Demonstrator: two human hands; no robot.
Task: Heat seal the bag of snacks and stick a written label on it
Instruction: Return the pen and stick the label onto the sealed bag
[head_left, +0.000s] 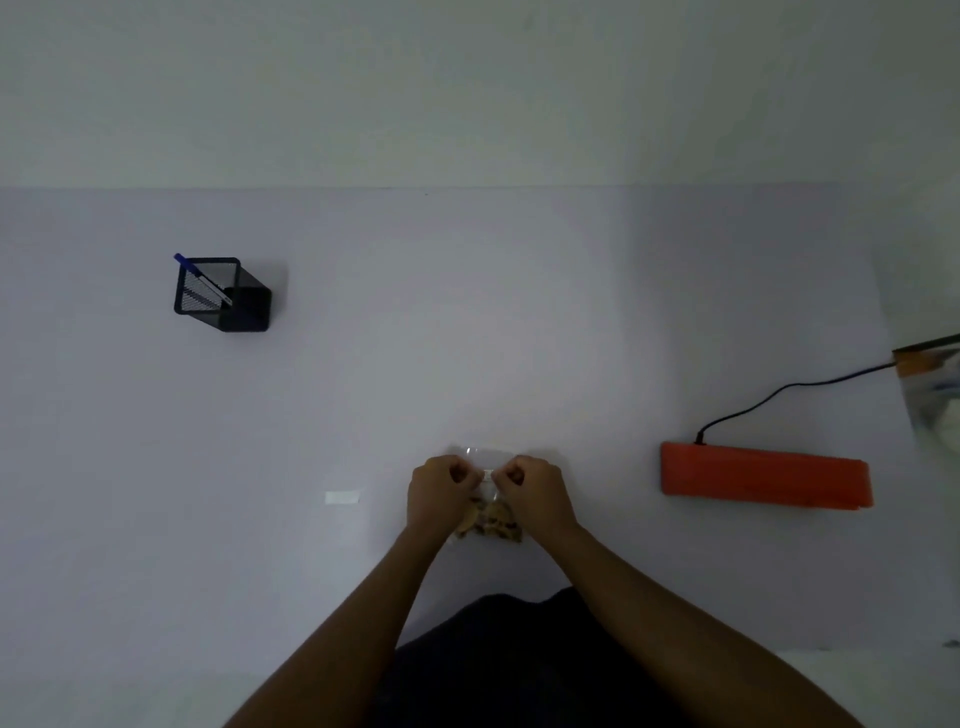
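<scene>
Both hands (441, 491) curled on bag (488, 514)

A clear plastic bag (488, 514) holding brown snacks is laid flat on the worktop (467, 338), close to the middle of its near edge, with its open top turned toward the far edge. A small white label (342, 497) is laid flat just to the left of the bag, apart from it. An orange heat sealer (763, 475), long and flat, is set near the right edge, with a black cord (779, 395) plugged into its far side.
</scene>
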